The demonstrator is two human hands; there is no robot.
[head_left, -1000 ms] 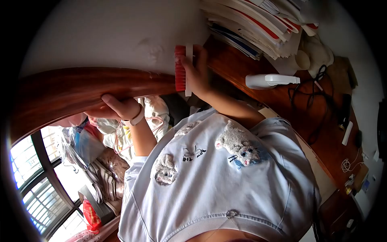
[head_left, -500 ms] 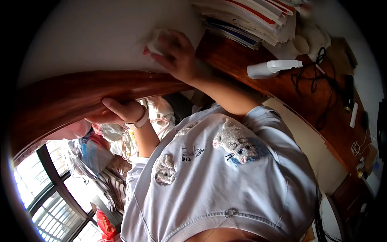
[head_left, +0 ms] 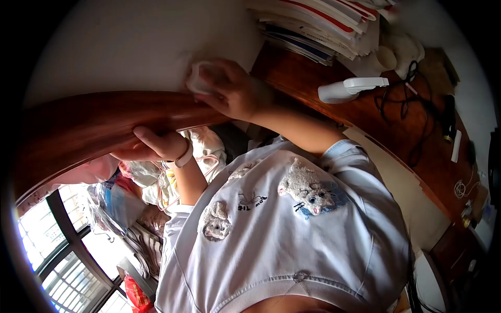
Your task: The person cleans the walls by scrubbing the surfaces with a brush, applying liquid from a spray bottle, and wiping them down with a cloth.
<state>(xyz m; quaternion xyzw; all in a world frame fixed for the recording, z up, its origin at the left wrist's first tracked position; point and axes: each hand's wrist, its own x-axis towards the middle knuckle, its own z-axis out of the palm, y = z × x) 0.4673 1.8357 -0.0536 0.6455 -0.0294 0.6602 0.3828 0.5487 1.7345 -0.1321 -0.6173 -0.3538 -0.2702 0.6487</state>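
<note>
Pale, flat surface (head_left: 130,49) spreads behind a curved, reddish wooden rim (head_left: 88,117) in my head view. My right hand (head_left: 235,88) has its fingers closed round a white brush (head_left: 197,79) — blurred, just above the rim; whether it touches the surface I can't tell. My left hand (head_left: 163,146) clasps the rim, thumb over it, fingers beneath — partly hidden.
</note>
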